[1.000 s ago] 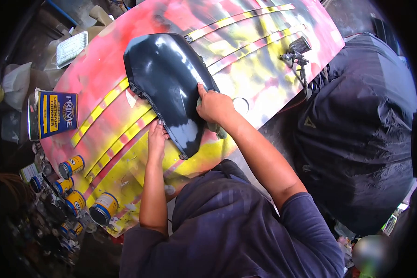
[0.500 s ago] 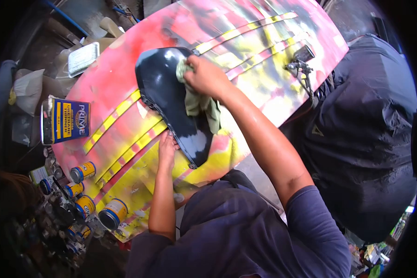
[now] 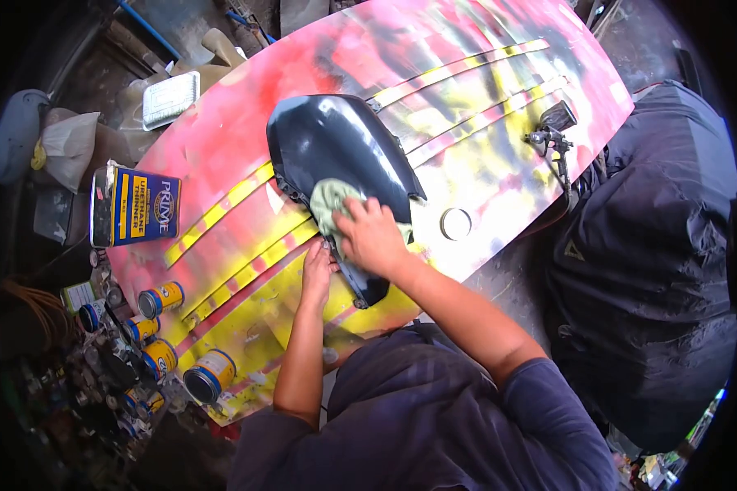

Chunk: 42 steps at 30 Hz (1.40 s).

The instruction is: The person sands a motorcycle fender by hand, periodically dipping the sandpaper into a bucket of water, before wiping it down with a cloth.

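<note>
A glossy black panel [image 3: 327,135] with a shaped rim lies on the paint-stained board. Over its lower half, my right hand [image 3: 373,237] presses a pale green cloth [image 3: 333,200] flat against the surface, fingers on top of the bunched fabric. My left hand [image 3: 318,270] holds the panel's near left edge, its fingertips at the rim; the underside of that grip is hidden. Part of the panel's narrow lower end is covered by the cloth and my right hand.
The board [image 3: 229,139] carries pink and yellow overspray and raised strips. At its left stand a thinner can [image 3: 143,204] and several small paint cans [image 3: 210,375]. A spray gun [image 3: 553,135] rests at the right, near a round lid-like ring [image 3: 455,223]. Dark covers [image 3: 639,245] drape something beyond.
My right hand has wiped the cloth down and toward me, from the panel's upper part to its lower half. My left hand stays at the edge. The round ring is now uncovered.
</note>
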### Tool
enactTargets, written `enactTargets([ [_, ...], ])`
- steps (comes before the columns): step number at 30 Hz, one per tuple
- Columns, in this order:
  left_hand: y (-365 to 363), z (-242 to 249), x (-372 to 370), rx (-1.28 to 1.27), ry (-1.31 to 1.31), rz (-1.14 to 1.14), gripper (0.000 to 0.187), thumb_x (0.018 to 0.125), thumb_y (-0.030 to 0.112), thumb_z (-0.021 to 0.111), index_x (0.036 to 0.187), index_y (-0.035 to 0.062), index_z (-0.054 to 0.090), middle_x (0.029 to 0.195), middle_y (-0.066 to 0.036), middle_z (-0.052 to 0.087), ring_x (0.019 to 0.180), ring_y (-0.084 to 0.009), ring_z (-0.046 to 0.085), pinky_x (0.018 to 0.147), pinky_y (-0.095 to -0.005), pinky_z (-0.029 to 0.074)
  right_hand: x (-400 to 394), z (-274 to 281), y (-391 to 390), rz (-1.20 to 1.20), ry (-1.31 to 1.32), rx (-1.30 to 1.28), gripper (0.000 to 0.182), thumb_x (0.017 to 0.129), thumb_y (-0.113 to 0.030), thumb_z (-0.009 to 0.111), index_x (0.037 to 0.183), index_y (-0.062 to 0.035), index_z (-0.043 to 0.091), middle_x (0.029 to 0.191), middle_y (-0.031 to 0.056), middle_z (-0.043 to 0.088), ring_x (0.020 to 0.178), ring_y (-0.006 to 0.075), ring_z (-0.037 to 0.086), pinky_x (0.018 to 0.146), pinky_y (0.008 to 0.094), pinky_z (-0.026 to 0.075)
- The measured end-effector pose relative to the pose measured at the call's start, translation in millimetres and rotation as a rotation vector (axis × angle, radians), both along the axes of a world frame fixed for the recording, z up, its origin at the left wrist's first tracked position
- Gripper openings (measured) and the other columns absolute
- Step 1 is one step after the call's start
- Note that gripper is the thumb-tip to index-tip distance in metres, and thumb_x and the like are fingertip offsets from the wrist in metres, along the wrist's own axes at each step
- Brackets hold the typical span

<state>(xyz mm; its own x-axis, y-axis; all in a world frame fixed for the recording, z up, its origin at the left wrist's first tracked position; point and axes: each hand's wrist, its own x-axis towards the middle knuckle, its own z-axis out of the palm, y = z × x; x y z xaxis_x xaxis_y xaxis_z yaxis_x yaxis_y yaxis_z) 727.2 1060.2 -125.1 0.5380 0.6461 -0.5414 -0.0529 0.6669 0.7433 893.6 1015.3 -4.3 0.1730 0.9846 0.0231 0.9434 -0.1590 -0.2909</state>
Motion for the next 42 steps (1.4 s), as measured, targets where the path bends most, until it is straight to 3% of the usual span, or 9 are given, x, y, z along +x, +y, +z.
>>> enactTargets([
  [5,-3,11,5,0.030,0.044,-0.019,0.027,0.107,0.018,0.039,0.129,0.0091,0.053,0.105,-0.001,0.064,0.082,-0.0086,0.061,0.069,-0.0238,0.050,-6,-9,-12,0.051,-0.013,0.031,0.045,0.082,-0.025,0.066,0.126,-0.0160,0.063,0.129,0.0069,0.056,0.110,0.0283,0.052,0.084,0.0416,0.045],
  [14,-8,9,4,0.117,0.144,-0.036,0.027,0.107,0.020,0.039,0.124,0.0053,0.054,0.099,-0.002,0.064,0.079,-0.0102,0.060,0.068,-0.0254,0.050,62,-10,133,0.002,-0.165,0.179,0.038,0.085,-0.023,0.063,0.123,-0.0178,0.064,0.125,0.0042,0.057,0.109,0.0276,0.053,0.085,0.0420,0.045],
  [19,-11,-2,2,0.078,0.111,-0.015,0.028,0.107,0.021,0.040,0.124,0.0036,0.054,0.098,-0.002,0.062,0.079,-0.0107,0.059,0.069,-0.0254,0.050,99,-17,187,-0.146,-0.204,0.244,0.038,0.087,-0.022,0.062,0.125,-0.0170,0.063,0.131,0.0098,0.058,0.113,0.0321,0.055,0.091,0.0461,0.047],
  [25,-9,3,1,0.047,0.126,-0.036,0.029,0.106,0.021,0.042,0.124,0.0019,0.055,0.099,-0.002,0.063,0.079,-0.0104,0.059,0.070,-0.0252,0.050,175,-28,198,-0.357,-0.130,0.208,0.029,0.092,-0.015,0.053,0.117,-0.0039,0.061,0.123,0.0232,0.058,0.109,0.0408,0.058,0.094,0.0483,0.048],
  [30,-12,0,-8,-0.028,0.099,-0.032,0.029,0.107,0.019,0.040,0.130,0.0059,0.053,0.108,-0.003,0.065,0.088,-0.0109,0.062,0.075,-0.0270,0.050,211,17,139,-0.591,0.381,0.299,0.031,0.093,-0.019,0.051,0.115,0.0009,0.061,0.115,0.0262,0.063,0.109,0.0400,0.061,0.092,0.0434,0.048],
  [33,-6,4,-11,-0.033,0.091,-0.074,0.028,0.107,0.019,0.040,0.128,0.0050,0.052,0.108,-0.004,0.065,0.089,-0.0125,0.063,0.076,-0.0280,0.051,173,77,80,-0.597,0.874,0.401,0.034,0.095,-0.018,0.056,0.122,0.0027,0.059,0.105,0.0106,0.067,0.098,0.0181,0.062,0.089,0.0310,0.047],
  [35,-4,0,-14,-0.035,0.079,-0.084,0.029,0.107,0.020,0.041,0.129,0.0036,0.053,0.104,-0.004,0.065,0.087,-0.0128,0.062,0.075,-0.0270,0.052,143,118,37,-0.674,1.137,0.327,0.035,0.095,-0.019,0.057,0.122,0.0027,0.059,0.108,0.0058,0.065,0.100,0.0115,0.058,0.090,0.0269,0.045],
  [36,-2,-1,-15,-0.036,0.074,-0.090,0.030,0.107,0.020,0.042,0.129,0.0029,0.053,0.103,-0.004,0.065,0.085,-0.0129,0.062,0.075,-0.0265,0.052,129,132,16,-0.686,1.103,0.302,0.035,0.094,-0.019,0.058,0.123,0.0022,0.059,0.108,0.0055,0.065,0.101,0.0115,0.058,0.090,0.0271,0.045],
  [42,6,15,-13,-0.013,0.125,-0.147,0.029,0.108,0.025,0.040,0.124,0.0061,0.055,0.102,-0.002,0.067,0.088,-0.0111,0.064,0.075,-0.0268,0.052,81,104,-103,-0.745,1.981,0.059,0.040,0.090,-0.013,0.062,0.126,0.0044,0.057,0.119,0.0085,0.065,0.110,0.0174,0.060,0.099,0.0307,0.044],
])
